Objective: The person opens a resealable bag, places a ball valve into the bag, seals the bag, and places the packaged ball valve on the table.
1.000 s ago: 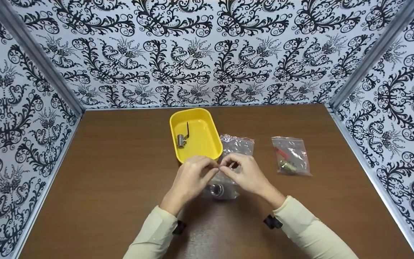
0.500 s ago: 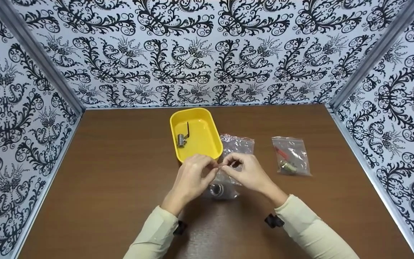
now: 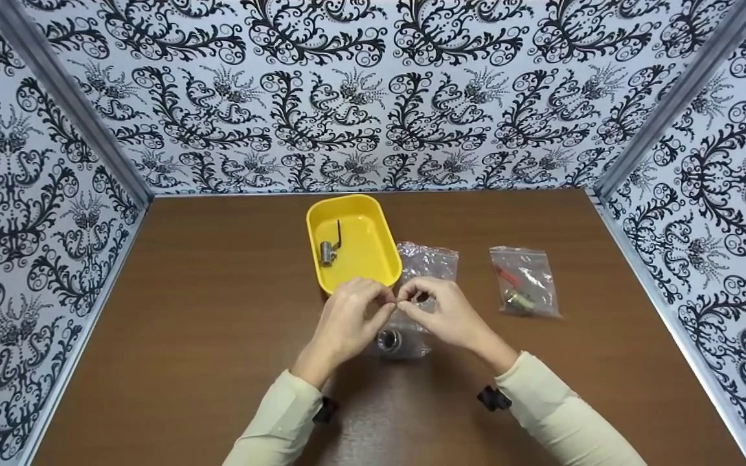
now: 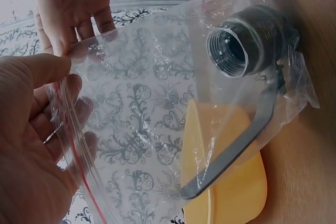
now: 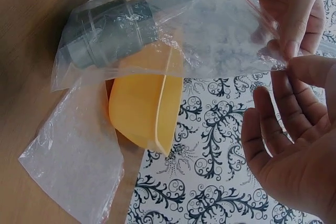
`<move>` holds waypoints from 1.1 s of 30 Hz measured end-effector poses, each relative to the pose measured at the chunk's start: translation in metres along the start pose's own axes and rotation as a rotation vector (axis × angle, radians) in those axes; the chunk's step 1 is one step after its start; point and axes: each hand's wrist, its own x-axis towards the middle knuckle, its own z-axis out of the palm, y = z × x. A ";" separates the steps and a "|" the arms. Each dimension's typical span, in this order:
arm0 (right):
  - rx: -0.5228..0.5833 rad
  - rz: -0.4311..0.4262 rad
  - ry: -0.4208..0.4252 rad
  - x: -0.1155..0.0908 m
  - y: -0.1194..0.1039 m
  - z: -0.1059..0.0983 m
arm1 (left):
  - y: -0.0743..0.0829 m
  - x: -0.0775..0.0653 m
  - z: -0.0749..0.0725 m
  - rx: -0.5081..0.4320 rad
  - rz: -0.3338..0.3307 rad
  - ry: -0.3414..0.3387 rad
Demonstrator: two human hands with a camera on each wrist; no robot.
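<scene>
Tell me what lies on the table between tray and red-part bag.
In the head view, a flat clear bag lies beside the tray, then bare table up to the red-part bag.

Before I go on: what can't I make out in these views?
Held bag, seal at the pinch: left hand and right hand cover it in both wrist views; too small in head view.
Any markings on the valve in the yellow tray: head view, too small.
Red item in the right-side bag: blurred by plastic, head view; cut by the top edge, left wrist view.

Black-and-white scroll-patterned walls, grey corner posts, brown tabletop
</scene>
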 end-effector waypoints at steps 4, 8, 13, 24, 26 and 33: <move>-0.001 -0.009 0.015 0.000 0.017 0.003 | 0.001 0.001 -0.001 0.023 -0.005 0.004; -0.007 -0.055 0.032 0.000 0.019 0.004 | 0.000 0.001 -0.002 -0.006 -0.021 -0.015; -0.026 -0.102 0.037 0.000 0.021 0.006 | -0.003 0.000 -0.004 -0.048 -0.049 -0.065; -0.020 -0.079 0.039 0.000 0.020 0.007 | -0.001 0.000 -0.003 -0.023 -0.033 -0.008; -0.030 -0.088 0.047 0.000 0.019 0.007 | -0.002 -0.001 -0.003 -0.029 -0.050 -0.015; -0.046 -0.064 0.064 0.000 0.018 0.007 | -0.003 -0.003 -0.005 -0.021 -0.085 0.002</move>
